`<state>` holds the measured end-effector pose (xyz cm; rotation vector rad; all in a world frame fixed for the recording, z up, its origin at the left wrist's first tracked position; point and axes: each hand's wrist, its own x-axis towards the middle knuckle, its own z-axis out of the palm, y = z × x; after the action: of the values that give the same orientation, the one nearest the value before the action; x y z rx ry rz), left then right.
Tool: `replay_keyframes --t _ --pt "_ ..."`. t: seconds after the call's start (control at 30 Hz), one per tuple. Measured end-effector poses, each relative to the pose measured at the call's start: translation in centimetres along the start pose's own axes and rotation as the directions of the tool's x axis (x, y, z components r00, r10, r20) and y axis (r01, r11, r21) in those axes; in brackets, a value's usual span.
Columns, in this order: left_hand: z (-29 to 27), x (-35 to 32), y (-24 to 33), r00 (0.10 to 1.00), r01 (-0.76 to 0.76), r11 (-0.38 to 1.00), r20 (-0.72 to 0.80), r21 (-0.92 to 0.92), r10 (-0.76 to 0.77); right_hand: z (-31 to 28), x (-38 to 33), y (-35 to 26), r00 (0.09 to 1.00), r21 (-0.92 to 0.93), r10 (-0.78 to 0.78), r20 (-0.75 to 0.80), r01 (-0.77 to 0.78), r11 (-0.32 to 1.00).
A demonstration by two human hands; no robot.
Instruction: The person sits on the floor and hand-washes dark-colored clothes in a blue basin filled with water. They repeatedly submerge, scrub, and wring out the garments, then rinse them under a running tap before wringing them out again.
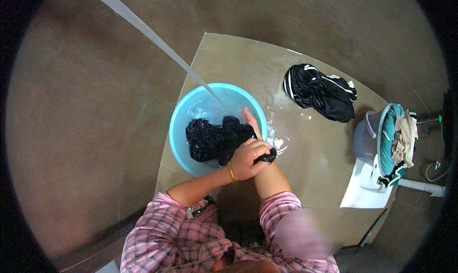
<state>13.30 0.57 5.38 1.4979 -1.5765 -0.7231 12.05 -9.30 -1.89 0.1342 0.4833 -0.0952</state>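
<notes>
A wet tiled floor spreads around both hands. Just beyond them sits a light blue basin, with a stream of water pouring in from far off to the left. The left hand is clenched around a dark wet garment over the basin's near rim. The right hand lies flat under it, fingers outstretched. Well off to the right lies a black striped garment.

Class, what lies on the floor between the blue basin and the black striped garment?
Head view: only wet floor tiles between basin and striped garment.
</notes>
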Motion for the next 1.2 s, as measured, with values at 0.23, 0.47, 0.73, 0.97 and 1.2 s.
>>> replay_keyframes --t 0.23,0.47,0.73,0.97,1.2 --pt "-2.8 3.6 -15.7 0.753 0.547 0.826 -0.514 0.14 -0.411 -2.7 1.8 1.5 0.758 -0.423 -0.45 -0.473 0.253 0.87" --pt "-3.9 -3.8 -24.1 0.711 0.661 0.691 -0.54 0.292 -0.451 0.4 2.5 1.9 0.599 -0.856 -0.762 0.246 -0.234 -0.461" --pt "-6.8 -8.5 -25.0 0.8 0.588 0.547 -0.326 0.596 -0.504 -3.9 3.1 5.8 0.743 -0.776 -0.665 0.076 -0.375 -0.508" --pt "0.4 -1.6 -14.9 0.935 0.183 0.932 -0.35 0.312 -0.066 -7.2 4.0 -0.7 0.903 -0.187 -0.304 -0.304 0.256 0.948" --pt "0.1 2.0 -7.3 0.969 -0.01 0.95 -0.231 0.313 0.086 -6.6 2.7 3.6 0.647 -0.559 -0.745 0.161 0.682 0.472"
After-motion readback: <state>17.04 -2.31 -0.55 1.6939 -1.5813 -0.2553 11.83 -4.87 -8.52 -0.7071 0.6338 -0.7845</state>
